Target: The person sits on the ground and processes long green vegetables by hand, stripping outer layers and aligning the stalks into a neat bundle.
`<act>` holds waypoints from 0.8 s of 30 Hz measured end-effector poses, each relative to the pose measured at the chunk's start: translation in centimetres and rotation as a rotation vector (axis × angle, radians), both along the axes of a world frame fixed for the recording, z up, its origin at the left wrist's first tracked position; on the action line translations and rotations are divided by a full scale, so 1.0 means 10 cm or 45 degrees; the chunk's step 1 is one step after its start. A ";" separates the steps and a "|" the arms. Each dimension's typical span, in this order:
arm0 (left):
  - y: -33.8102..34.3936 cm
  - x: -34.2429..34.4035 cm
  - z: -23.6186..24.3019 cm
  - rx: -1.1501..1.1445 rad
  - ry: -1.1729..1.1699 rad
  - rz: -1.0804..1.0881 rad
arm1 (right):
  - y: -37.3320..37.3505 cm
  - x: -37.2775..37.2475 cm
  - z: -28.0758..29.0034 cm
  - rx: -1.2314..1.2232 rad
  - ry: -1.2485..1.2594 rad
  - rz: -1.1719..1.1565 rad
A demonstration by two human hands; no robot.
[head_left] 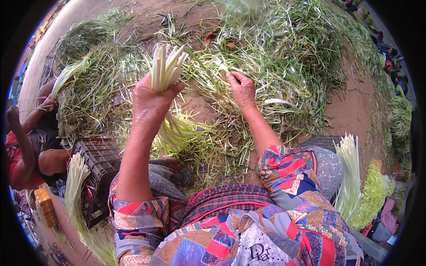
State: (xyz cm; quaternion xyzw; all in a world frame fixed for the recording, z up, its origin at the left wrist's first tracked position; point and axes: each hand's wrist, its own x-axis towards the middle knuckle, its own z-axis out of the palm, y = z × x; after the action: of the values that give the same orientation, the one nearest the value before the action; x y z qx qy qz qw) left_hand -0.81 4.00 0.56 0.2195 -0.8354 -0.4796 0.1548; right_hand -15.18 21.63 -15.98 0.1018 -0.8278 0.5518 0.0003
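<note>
In front of the black crate (100, 170), I see my left hand (151, 99) raised and clenched round a bunch of pale stalks (165, 66). The cut white ends fan upward above the fist, and the greener lengths of the bunch hang down below the hand, towards my lap. Further from the crate, out to the right, my right hand (242, 88) is down on the heap of green leaves (275, 57), its fingertips pinched together on a few thin strands there; I cannot tell how many it has hold of. The heap spreads across the bare earth well beyond both hands. Draped over the near corner of the crate lies another bundle of trimmed stalks (76, 186), white at the top and green where it trails downward. A small yellow box (44, 206) sits just left of the crate, close to the lower rim of my view. Behind the crate, a second person (31, 146) in red sits at the left edge, one hand up holding a leafy stalk. Far to the right of the crate, past my patterned sleeve, a tall sheaf of white stalks (348, 170) stands beside a green clump.
</note>
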 end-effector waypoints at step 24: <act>0.36 -0.28 -0.41 -0.653 -0.118 -0.471 | 0.18 0.28 0.84 -0.233 -0.717 0.883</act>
State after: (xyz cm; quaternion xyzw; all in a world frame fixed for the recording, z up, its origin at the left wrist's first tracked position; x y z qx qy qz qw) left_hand -3.62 7.63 -3.56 0.0393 -0.9609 -0.2629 0.0771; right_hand -12.41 23.38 -7.57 0.2185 -0.6603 0.5964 -0.4006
